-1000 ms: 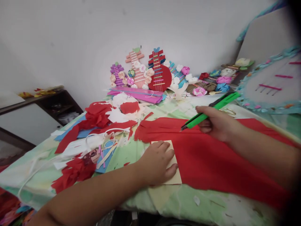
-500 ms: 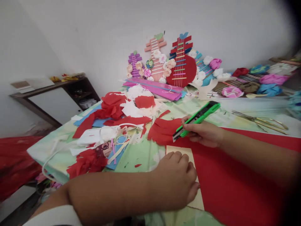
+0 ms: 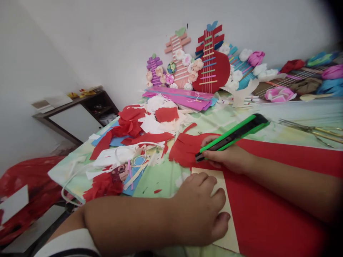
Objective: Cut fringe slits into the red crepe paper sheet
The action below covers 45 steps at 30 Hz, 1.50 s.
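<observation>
My right hand [image 3: 230, 159] grips a green and black utility knife [image 3: 232, 134], its tip pointing down-left at the far end of a tan card strip [image 3: 223, 180]. The strip lies on a large red paper sheet [image 3: 273, 200] spread over the table. My left hand [image 3: 199, 208] rests palm down on the near part of that strip, fingers flat and pressing it. The strip's near end is partly hidden under my left hand.
Red, white and blue paper scraps [image 3: 134, 135] lie in a heap at the left. Paper guitar models with flowers [image 3: 198, 64] stand against the wall. Scissors [image 3: 311, 130] lie at the right. A dark shelf [image 3: 77, 110] stands beyond the table's left edge.
My right hand has brought the knife down and leftward to the far end of the card strip. The view has shifted closer; my left hand stays pressed on the strip.
</observation>
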{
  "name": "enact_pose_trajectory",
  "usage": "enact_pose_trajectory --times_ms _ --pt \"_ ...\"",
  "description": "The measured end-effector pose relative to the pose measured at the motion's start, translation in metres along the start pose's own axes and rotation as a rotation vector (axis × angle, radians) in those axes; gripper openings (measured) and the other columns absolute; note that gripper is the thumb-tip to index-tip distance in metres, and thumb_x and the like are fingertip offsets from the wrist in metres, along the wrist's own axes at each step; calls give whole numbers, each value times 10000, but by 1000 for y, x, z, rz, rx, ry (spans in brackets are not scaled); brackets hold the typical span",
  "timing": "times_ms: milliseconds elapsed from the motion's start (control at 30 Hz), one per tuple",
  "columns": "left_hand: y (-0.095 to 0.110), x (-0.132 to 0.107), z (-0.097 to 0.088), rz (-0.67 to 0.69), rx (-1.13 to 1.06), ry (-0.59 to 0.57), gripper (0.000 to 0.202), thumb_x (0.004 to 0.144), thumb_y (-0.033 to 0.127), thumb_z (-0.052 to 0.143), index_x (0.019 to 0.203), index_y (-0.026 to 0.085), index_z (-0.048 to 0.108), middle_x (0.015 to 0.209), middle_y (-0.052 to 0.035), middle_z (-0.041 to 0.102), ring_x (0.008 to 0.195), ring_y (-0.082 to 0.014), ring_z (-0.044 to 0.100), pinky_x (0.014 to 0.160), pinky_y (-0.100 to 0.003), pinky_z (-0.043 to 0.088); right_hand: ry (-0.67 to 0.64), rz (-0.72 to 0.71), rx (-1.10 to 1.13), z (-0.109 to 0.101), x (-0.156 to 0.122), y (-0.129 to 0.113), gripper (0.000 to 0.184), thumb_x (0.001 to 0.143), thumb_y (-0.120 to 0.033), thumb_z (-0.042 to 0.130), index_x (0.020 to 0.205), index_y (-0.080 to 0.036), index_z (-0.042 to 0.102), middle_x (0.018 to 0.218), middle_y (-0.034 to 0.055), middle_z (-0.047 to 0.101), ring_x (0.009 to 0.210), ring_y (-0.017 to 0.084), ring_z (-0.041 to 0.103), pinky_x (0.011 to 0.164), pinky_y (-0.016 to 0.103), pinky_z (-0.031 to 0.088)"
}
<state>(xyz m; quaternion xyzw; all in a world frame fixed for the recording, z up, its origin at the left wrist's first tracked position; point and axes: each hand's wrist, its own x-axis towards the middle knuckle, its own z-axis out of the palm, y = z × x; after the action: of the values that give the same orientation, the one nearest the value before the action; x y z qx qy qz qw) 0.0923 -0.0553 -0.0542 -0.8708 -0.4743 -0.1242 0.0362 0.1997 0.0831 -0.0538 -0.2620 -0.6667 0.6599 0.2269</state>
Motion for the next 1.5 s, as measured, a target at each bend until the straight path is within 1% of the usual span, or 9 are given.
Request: enact_pose_trajectory --times_ms 67,133,233,467,633,867,1100,1267,1500 --pt "0 0 0 9 10 5 342 783 366 411 917 114 600 866 -133 567 878 -270 495 792 -418 393 21 -106 -221 0 -2 -1 235 656 -349 632 820 -201 553 662 -18 578 531 86 510 490 218 412" --pt "0 1 -1 45 34 6 326 791 350 403 896 112 598 873 -136 569 882 -268 489 796 -418 389 6 -182 -401 0 -4 -3 179 689 -348 594 799 -208 576 764 0 601 687 122 552 627 251 440" --pt "0 1 -2 86 52 7 304 792 322 397 883 112 597 871 -134 571 860 -260 489 782 -411 394 -40 -188 -514 3 -6 -6 154 722 -352 548 755 -204 579 793 6 601 780 148 554 726 282 431" --pt "1 2 -3 54 52 76 292 772 312 422 880 113 606 818 -126 568 832 -271 487 794 -447 374 -159 -152 -526 7 -2 -5 178 750 -361 508 732 -196 575 773 3 597 717 124 558 659 251 442" --pt "0 3 -2 71 49 65 293 782 313 411 876 110 600 816 -125 561 810 -258 482 791 -437 368 -138 -180 -582 6 0 -2 205 747 -391 517 723 -192 559 755 -5 587 698 115 545 643 243 427" --pt "-1 2 -1 65 59 45 289 790 326 397 871 122 585 825 -129 563 842 -267 479 808 -459 345 -200 -140 -601 8 0 -4 202 763 -376 499 721 -186 553 730 -8 584 667 107 540 623 231 422" --pt "-1 3 -1 68 41 36 284 787 314 393 851 115 585 794 -120 552 805 -252 479 779 -429 363 -127 -102 -567 7 -3 -7 201 749 -387 507 736 -194 561 773 2 586 759 142 549 714 274 422" --pt "-2 2 -1 70 34 44 288 791 313 391 860 114 587 802 -123 554 807 -250 480 772 -423 368 -123 -106 -533 6 -2 -4 182 739 -379 520 731 -201 554 780 6 584 779 149 548 717 272 426" --pt "0 1 -1 46 21 23 307 794 325 391 903 113 584 809 -120 552 841 -269 480 812 -474 347 -181 -119 -547 7 -4 -9 156 744 -339 518 706 -191 553 716 -2 580 676 122 548 616 243 432"
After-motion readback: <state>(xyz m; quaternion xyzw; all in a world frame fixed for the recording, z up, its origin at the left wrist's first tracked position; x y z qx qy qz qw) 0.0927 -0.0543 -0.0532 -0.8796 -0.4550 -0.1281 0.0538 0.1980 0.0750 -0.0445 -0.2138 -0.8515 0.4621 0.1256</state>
